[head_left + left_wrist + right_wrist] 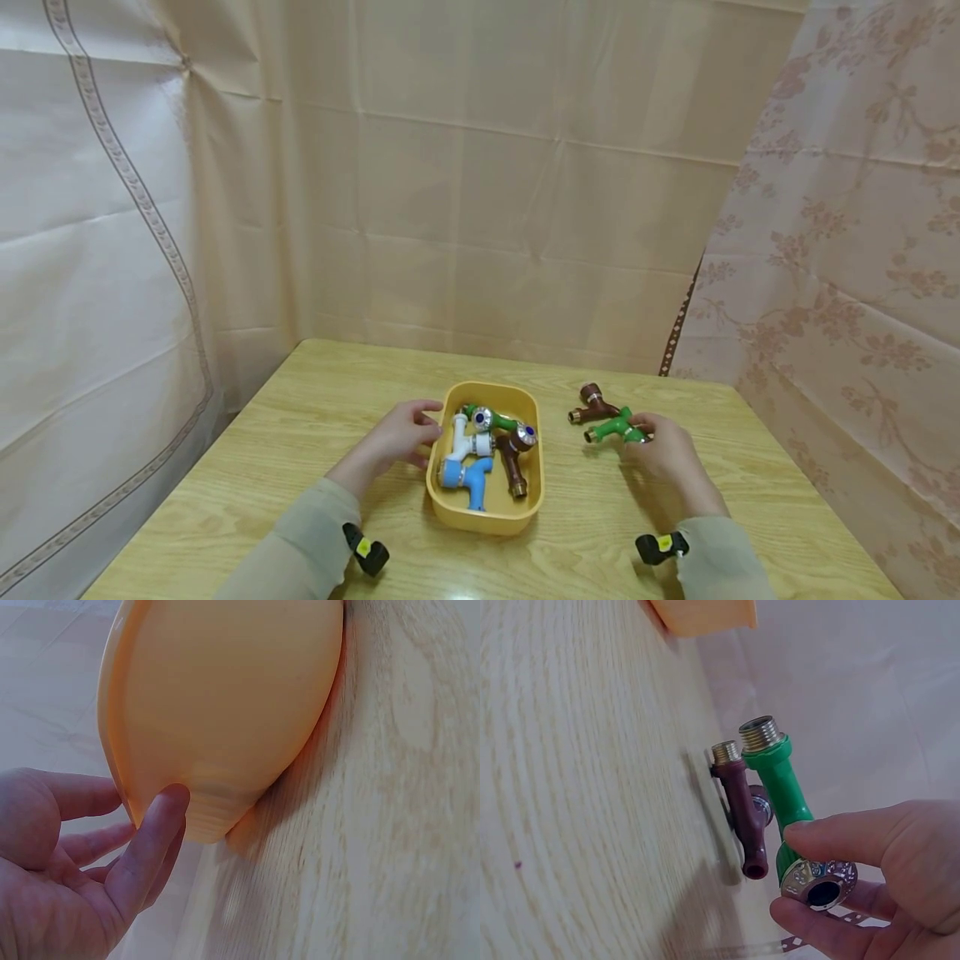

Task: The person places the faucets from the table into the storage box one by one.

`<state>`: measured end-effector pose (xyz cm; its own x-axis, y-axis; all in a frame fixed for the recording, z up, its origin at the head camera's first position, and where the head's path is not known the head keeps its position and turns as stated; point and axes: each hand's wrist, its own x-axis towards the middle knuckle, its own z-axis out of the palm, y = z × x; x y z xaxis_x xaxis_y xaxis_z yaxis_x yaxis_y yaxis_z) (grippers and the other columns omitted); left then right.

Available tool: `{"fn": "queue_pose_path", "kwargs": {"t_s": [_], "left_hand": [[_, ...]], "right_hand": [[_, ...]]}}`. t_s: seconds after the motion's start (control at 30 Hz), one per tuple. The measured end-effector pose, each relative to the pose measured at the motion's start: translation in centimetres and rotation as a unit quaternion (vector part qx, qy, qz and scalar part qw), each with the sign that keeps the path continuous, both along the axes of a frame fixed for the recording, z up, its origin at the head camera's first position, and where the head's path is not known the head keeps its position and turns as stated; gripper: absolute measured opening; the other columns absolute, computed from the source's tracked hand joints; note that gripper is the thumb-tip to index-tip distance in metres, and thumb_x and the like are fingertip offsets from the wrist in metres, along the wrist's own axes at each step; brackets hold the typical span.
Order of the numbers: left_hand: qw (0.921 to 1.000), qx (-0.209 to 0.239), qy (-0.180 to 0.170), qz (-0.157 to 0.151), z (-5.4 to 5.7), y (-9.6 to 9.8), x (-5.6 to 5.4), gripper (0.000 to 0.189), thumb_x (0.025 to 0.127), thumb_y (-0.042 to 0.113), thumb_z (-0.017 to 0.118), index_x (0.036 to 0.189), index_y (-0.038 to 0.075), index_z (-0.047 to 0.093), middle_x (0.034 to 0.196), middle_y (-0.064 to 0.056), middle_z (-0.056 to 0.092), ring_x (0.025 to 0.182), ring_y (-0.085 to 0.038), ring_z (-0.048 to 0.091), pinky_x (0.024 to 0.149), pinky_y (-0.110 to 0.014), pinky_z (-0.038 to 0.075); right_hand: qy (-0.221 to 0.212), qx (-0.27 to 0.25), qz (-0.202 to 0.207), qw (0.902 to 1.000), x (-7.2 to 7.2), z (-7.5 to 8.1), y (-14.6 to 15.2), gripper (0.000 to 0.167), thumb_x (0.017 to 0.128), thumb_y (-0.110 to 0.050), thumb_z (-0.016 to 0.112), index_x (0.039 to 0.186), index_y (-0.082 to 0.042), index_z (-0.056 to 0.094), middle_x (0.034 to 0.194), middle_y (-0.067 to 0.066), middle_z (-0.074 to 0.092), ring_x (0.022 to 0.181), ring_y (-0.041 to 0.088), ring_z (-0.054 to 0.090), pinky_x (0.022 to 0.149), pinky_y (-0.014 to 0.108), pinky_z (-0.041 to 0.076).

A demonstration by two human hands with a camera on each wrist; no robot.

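My right hand [666, 454] pinches a green tap [784, 784] by its round handle, thumb on one side and fingers on the other. The tap's threaded brass end points away from the palm. Behind it on the table lies a dark brown tap [742, 806], partly covered by the green one in the head view. At the left side of a yellow plastic tub [483, 523], my left hand [397, 435] has its fingers loosely extended, fingertips right at the wall near the rim. Inside the tub are a white tap [459, 446], a blue tap [476, 480], another brown tap [512, 467] and another green tap [504, 423].
The wood-grain table [360, 379] carries the tub near its middle, with the loose taps to the right. Beige cloth [495, 208] hangs behind the table. A patterned curtain [847, 317] closes off the right side, and a pale one [90, 292] the left.
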<state>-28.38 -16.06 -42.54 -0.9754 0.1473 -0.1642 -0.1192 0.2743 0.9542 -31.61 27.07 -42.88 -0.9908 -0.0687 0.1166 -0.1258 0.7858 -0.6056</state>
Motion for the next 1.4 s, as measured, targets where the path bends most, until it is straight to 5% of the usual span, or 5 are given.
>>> {"fn": "queue_pose_path", "kwargs": {"t_s": [0.7, 1.4], "left_hand": [[1.0000, 0.000, -0.001, 0.000, 0.4, 0.3, 0.3, 0.052, 0.098, 0.004, 0.063, 0.148, 0.005, 0.050, 0.112, -0.016, 0.060, 0.091, -0.027, 0.065, 0.064, -0.040, 0.062], [1.0000, -0.001, -0.003, 0.000, 0.3, 0.2, 0.2, 0.053, 0.098, 0.005, 0.063, 0.148, 0.005, 0.049, 0.113, -0.016, 0.060, 0.091, -0.027, 0.065, 0.065, -0.040, 0.062]], "right_hand": [[0.011, -0.029, 0.003, 0.9995, 0.9, 2.1, -0.7, 0.049, 0.092, -0.013, 0.074, 0.137, 0.001, 0.058, 0.132, 0.024, 0.060, 0.111, 0.040, 0.062, 0.079, 0.043, 0.059], [0.071, -0.027, 0.014, 0.9970, 1.7, 4.3, -0.5, 0.047, 0.092, -0.015, 0.075, 0.135, -0.003, 0.061, 0.132, 0.024, 0.061, 0.112, 0.043, 0.062, 0.074, 0.043, 0.059]]}}
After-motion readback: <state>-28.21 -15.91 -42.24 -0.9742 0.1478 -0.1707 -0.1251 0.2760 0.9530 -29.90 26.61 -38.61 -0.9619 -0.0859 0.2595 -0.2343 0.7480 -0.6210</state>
